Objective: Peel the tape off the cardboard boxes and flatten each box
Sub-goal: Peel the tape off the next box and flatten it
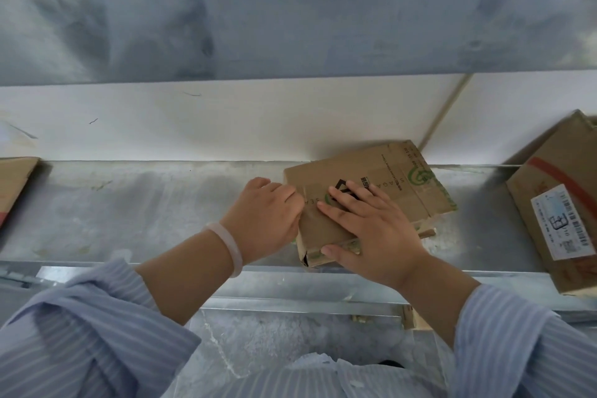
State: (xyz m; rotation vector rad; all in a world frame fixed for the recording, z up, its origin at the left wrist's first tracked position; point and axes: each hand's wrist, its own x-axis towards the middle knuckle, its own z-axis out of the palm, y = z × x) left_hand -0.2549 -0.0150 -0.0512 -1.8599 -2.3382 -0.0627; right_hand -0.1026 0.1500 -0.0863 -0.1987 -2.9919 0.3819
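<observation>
A brown cardboard box (403, 191) carries black lettering, a black angular mark, a green swirl logo and green patterning along one edge. A second brown cardboard box (555, 178) bears a red diagonal stripe and a white shipping label (563, 223) with black barcodes and a pale blue patch. The metal tabletop (145, 213) is dull, mottled grey. The white wall (226, 119) has a broad blue-grey band (290, 29). Pale blue shirt sleeves (80, 333) show fine white pinstripes, and a milky pink-white bangle (229, 245) circles the left wrist.
</observation>
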